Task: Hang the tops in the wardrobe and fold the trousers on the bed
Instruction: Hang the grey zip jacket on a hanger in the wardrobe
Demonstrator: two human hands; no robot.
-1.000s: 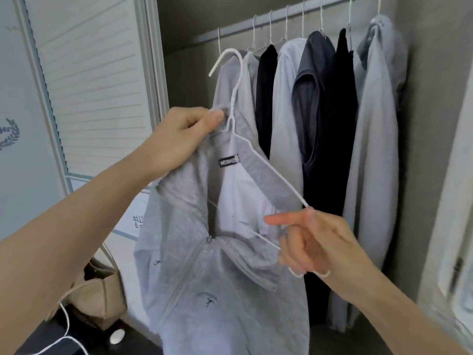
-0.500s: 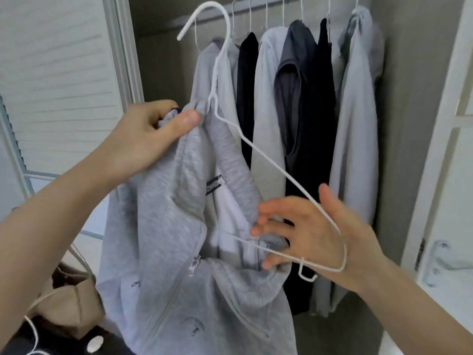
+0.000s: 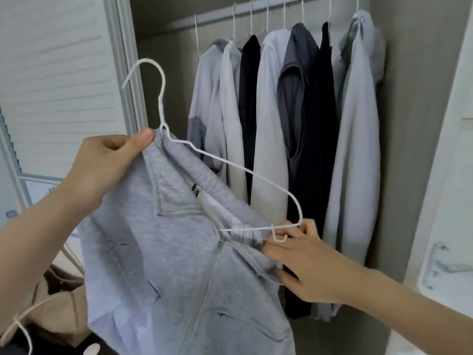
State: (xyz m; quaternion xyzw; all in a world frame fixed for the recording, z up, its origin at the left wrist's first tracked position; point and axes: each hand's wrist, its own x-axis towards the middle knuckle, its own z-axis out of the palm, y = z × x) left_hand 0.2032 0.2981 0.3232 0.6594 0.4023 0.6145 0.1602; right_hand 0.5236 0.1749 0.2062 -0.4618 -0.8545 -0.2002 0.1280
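The left hand (image 3: 107,162) reaches up from the lower left, its fingers curled and thumb pressed over the collar of a light grey zip-up sweatshirt (image 3: 163,265) right at the neck of a white wire hanger (image 3: 163,116), pinching cloth and wire together. The hanger tilts, its hook up and to the left in front of the white louvred door (image 3: 56,80), its right shoulder sloping down to the right outside the garment. There the right hand (image 3: 304,262), coming in from the lower right, grips the sweatshirt's other shoulder with curled fingers just beside the hanger's end. One sweatshirt is in hand, held before the open wardrobe. Behind it, seven tops (image 3: 271,129) hang on white hangers from one rail (image 3: 281,6): grey, white, black, pale, charcoal, black, grey.
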